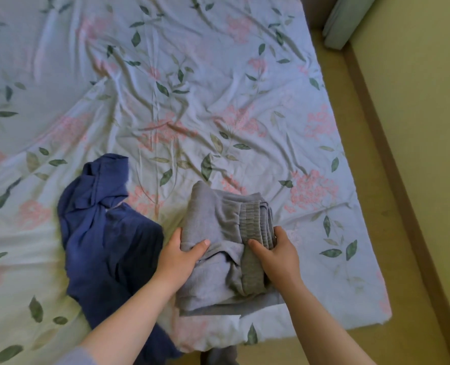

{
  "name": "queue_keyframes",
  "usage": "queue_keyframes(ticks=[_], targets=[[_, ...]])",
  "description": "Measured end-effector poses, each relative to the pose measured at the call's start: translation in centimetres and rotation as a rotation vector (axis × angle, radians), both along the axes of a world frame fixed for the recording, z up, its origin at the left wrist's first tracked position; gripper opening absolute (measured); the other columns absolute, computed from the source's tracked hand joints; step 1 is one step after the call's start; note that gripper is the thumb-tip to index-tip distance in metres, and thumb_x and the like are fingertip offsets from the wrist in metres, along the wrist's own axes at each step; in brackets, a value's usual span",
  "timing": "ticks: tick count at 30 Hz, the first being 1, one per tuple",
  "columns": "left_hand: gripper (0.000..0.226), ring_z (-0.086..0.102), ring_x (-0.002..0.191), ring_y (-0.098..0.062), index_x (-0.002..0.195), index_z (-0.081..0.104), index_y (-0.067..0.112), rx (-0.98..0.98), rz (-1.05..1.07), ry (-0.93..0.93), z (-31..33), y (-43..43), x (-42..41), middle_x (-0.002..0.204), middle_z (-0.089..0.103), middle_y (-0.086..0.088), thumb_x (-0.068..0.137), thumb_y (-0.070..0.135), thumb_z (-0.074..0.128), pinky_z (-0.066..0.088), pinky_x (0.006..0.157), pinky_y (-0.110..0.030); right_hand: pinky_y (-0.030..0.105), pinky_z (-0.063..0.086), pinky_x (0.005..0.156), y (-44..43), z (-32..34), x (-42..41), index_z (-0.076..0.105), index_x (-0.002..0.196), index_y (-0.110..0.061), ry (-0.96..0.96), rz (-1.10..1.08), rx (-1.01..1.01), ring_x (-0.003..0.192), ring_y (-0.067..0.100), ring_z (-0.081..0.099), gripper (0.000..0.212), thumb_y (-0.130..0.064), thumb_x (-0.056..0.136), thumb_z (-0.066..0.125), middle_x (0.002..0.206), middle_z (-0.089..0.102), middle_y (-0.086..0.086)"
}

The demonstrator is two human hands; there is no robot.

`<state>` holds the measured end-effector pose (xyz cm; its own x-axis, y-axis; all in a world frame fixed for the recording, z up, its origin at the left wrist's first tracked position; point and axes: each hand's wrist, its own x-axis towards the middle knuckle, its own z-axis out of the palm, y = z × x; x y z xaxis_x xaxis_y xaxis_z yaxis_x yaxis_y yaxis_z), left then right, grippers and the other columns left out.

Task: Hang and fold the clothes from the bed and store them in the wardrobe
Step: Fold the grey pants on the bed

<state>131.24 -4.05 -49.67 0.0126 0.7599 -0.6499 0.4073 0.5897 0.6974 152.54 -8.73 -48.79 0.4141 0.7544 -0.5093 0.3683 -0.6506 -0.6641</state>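
Grey folded garment (218,227) is seen at lower centre of the frame, on the floral sheet (192,101). Soft knit fabric is noted, folded into a thick rectangular bundle; a gathered, ribbed waistband is exposed on its right side (slightly darker in tone). The bundle is gripped at both sides: left hand (181,256) with thumb laid on top and fingers tucked around the left edge; right hand (276,255) with thumb pressed on the waistband, fingers curled round the right edge. A crumpled navy garment (100,233) lies just beside it, lower left. The sheet is wrinkled, printed with pink blossoms and green leaves.
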Motion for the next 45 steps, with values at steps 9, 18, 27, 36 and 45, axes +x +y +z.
queue_keyframes(ticks=[9,18,27,36,45], targets=[[0.051,0.058,0.103,-0.015,0.129,0.051,0.024,0.250,-0.030,-0.039,15.6,4.3,-3.5,0.112,0.061,0.008,0.084,0.042,0.070,0.045,0.079,-0.029,0.015,0.038,0.047,3.7,15.1,-3.7,0.048,0.085,-0.027,-0.074,0.000,0.243,0.063,0.001,0.058,0.024,-0.033,0.083,0.071,0.075,0.061,-0.007],[0.052,0.057,0.108,-0.013,0.131,0.053,0.029,0.485,0.080,-0.147,31.9,5.3,-10.4,0.120,0.060,0.009,0.083,0.042,0.070,0.046,0.087,-0.031,0.023,0.039,0.056,5.9,31.3,-10.9,0.055,0.099,-0.025,-0.156,0.049,0.489,0.073,0.002,0.059,0.026,-0.035,0.081,0.070,0.085,0.064,-0.011],[0.034,0.063,0.097,-0.012,0.112,0.059,0.036,0.612,0.162,-0.139,41.5,2.5,-15.9,0.107,0.064,0.011,0.081,0.044,0.070,0.054,0.082,-0.037,0.021,0.044,0.057,5.8,40.5,-15.8,0.058,0.093,-0.030,-0.098,0.229,0.665,0.072,0.004,0.058,0.019,-0.031,0.080,0.071,0.080,0.063,-0.010],[0.036,0.064,0.093,-0.009,0.098,0.062,0.042,0.677,0.434,-0.047,44.1,-3.4,-18.7,0.099,0.068,0.015,0.066,0.058,0.068,0.054,0.083,-0.038,0.026,0.051,0.062,6.2,43.4,-18.8,0.058,0.095,-0.035,-0.009,0.486,0.706,0.072,0.001,0.060,0.021,-0.033,0.079,0.071,0.081,0.065,-0.014],[0.046,0.066,0.096,-0.013,0.105,0.063,0.038,0.724,0.652,-0.007,45.5,-10.0,-26.6,0.101,0.070,0.013,0.064,0.058,0.069,0.053,0.088,-0.043,0.019,0.047,0.061,4.8,44.9,-28.5,0.060,0.109,-0.033,0.044,0.737,0.760,0.076,-0.003,0.058,0.031,-0.034,0.080,0.072,0.086,0.063,-0.019]])
